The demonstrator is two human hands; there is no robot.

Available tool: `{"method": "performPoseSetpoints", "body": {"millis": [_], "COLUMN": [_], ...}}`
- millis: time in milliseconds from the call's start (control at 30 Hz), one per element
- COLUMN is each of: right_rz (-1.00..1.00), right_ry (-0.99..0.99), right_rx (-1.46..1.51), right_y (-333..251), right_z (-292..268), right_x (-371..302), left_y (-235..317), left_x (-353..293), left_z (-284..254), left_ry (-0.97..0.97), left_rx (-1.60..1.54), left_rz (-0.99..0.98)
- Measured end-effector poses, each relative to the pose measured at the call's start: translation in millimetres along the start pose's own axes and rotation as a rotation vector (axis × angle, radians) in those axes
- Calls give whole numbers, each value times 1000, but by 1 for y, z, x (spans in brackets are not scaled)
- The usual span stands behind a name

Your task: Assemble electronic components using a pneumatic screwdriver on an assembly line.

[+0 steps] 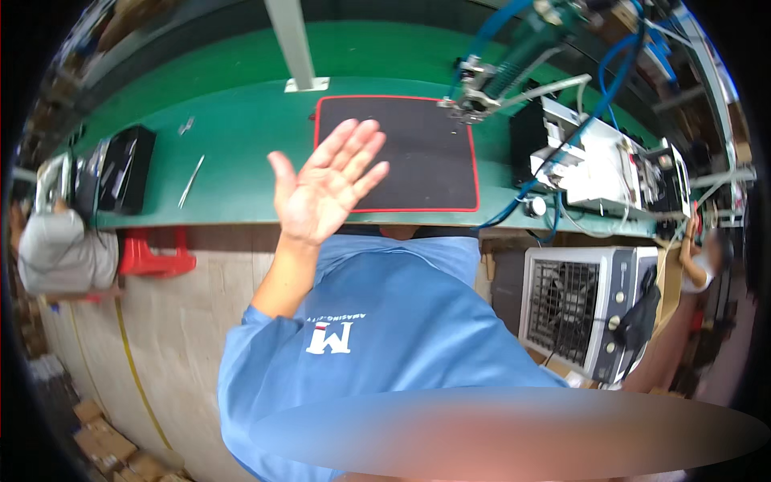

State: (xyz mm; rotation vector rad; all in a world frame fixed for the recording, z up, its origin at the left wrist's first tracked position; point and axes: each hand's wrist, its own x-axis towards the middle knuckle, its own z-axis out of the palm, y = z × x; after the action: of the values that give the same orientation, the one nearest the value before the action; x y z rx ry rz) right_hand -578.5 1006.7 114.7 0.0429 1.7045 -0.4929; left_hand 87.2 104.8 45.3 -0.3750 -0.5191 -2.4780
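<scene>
My left hand (328,186) is held up, palm facing upward, with the fingers stretched out and the thumb apart. Nothing lies in it. Its fingers are over the left part of a black mat (426,161) with a red border, on a green workbench (241,189). To the left of the hand, a thin metal tool (191,181), perhaps tweezers, lies on the bench. A small clear object (186,125) is farther back. My right hand is out of view.
A black bin (128,170) stands at the bench's left end. Over the mat's far right corner hangs a metal fixture (474,100) with blue hoses. White-cased equipment (598,165) sits at right, above an air cooler (590,309). A red stool (157,255) and other people are nearby.
</scene>
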Motion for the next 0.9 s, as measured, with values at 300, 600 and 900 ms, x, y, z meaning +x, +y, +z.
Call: {"method": "performPoseSetpoints", "body": {"millis": [300,600,900], "right_rz": [-26,-83,-120], "right_ry": [-47,-11,216], "right_rx": [87,375,-87], "right_y": [99,48,-84], "right_z": [144,474,603], "right_x": [117,209,266], "left_y": [4,-38,-128], "left_x": [43,214,300], "left_z": [-43,-124,-197], "left_ry": [101,-304,-129], "left_rx": [386,2040,2310], "left_rz": [-120,-12,-104]}}
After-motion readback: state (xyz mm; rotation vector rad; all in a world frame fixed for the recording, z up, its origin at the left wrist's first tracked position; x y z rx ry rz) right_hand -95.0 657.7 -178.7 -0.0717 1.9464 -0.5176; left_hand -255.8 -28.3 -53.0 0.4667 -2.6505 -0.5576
